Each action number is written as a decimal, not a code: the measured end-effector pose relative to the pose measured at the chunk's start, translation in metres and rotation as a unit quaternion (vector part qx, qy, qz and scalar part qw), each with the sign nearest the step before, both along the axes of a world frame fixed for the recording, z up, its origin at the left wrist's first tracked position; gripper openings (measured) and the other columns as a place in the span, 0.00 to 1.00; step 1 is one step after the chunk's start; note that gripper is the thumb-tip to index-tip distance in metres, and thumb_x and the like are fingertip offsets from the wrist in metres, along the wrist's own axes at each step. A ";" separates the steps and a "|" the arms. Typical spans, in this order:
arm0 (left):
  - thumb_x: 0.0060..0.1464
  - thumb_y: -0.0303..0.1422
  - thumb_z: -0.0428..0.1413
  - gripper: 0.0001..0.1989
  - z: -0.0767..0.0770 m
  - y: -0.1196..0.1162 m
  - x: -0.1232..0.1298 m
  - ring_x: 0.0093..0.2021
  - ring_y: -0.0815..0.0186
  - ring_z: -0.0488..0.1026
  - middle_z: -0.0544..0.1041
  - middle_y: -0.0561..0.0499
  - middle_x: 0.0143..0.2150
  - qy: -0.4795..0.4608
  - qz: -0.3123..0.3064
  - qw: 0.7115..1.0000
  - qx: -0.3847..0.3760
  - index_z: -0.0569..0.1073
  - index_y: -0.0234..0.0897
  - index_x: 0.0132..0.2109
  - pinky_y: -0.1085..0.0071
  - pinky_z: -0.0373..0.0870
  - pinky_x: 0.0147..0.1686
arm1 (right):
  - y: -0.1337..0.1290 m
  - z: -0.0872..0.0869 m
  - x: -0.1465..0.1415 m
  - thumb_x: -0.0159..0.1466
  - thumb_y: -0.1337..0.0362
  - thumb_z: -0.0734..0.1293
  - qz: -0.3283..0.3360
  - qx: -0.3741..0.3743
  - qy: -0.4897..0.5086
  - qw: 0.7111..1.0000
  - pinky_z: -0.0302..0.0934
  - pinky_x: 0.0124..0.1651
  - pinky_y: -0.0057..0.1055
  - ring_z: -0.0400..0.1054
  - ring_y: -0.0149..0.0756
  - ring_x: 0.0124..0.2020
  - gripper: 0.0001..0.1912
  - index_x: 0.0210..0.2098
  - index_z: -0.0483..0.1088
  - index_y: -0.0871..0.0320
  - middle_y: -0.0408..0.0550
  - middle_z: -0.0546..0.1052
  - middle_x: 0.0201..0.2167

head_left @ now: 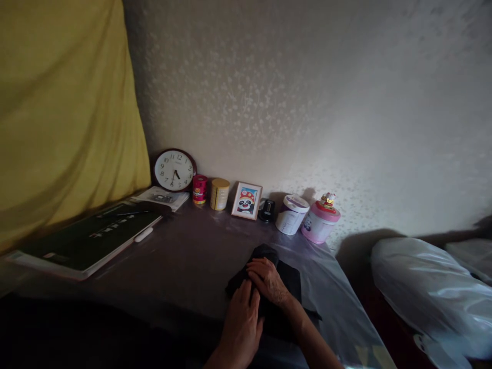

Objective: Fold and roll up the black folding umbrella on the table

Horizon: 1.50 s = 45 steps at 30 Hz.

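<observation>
A dark cloth-like item (290, 279), folded or bunched, lies near the front right of the covered table. My left hand (243, 320) rests at its near left part, fingers stretched forward and slightly apart at the thumb. On top of the dark item lies my right hand (269, 283), its fingers pointing left and nearly touching the left fingertips. Both palms face down, and nothing shows between the fingers. The item's lower part is lost in shadow under the forearms.
Along the wall stand a clock (175, 170), a red can (200, 189), a yellow-lidded can (220, 195), a framed panda picture (246, 201), a black object (266, 210), a white tub (292, 215) and a pink tub (320, 223). A green book (96, 236) lies left; plastic-covered bundles (426, 287) sit right.
</observation>
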State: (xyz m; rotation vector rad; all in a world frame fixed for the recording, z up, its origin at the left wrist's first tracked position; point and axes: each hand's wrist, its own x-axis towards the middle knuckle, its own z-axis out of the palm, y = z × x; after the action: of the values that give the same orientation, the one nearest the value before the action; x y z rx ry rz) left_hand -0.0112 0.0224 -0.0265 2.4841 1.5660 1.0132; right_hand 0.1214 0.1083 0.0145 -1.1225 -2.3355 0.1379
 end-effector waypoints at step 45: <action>0.57 0.32 0.49 0.28 0.019 -0.007 -0.013 0.60 0.51 0.60 0.58 0.31 0.62 0.002 -0.040 0.992 -0.116 0.52 0.30 0.62 0.57 0.64 0.53 | -0.066 -0.014 0.100 0.52 0.44 0.60 -0.400 -0.202 0.279 0.849 0.64 0.32 0.33 0.72 0.43 0.34 0.26 0.35 0.75 0.59 0.49 0.78 0.29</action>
State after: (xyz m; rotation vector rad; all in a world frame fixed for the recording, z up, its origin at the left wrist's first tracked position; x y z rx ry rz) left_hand -0.0238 0.0158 -0.0079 2.3715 1.4768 0.7671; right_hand 0.2214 0.0421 0.0005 -1.8674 -1.2197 0.5703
